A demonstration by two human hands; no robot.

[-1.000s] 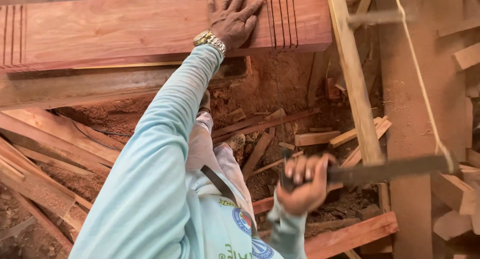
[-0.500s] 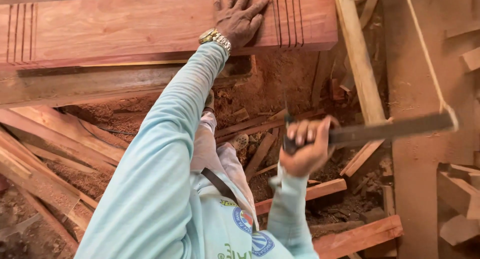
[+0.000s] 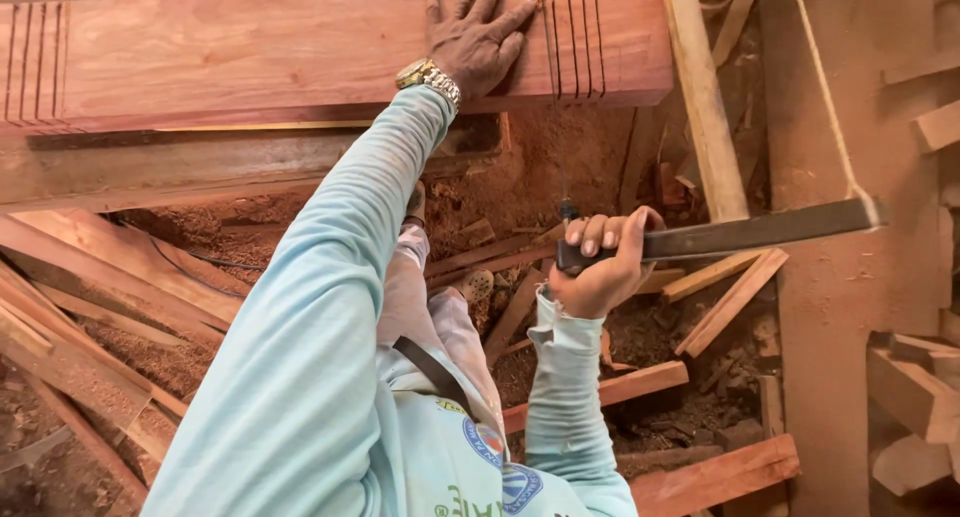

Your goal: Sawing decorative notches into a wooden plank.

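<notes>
A long reddish wooden beam [image 3: 250, 57] lies across the top of the view, with several dark grooves cut near each end. My left hand [image 3: 475, 37], with a metal wristwatch [image 3: 428, 75], lies flat on the beam with fingers spread, just left of the right-hand grooves [image 3: 572, 32]. My right hand [image 3: 603, 262] is closed on the handle of a long flat dark blade [image 3: 760, 232], which points right and slightly up, held below the beam above the scrap wood.
Sawdust [image 3: 230, 232] and offcut strips [image 3: 720, 297] cover the ground below the beam. A pale slat [image 3: 700, 97] leans upright at right, beside a broad reddish plank [image 3: 850, 327]. Wood blocks [image 3: 915, 397] sit at the right edge. More planks [image 3: 90, 337] lie at left.
My right hand has lifted the blade upward and tilted its tip higher. My left hand has stayed flat on the beam.
</notes>
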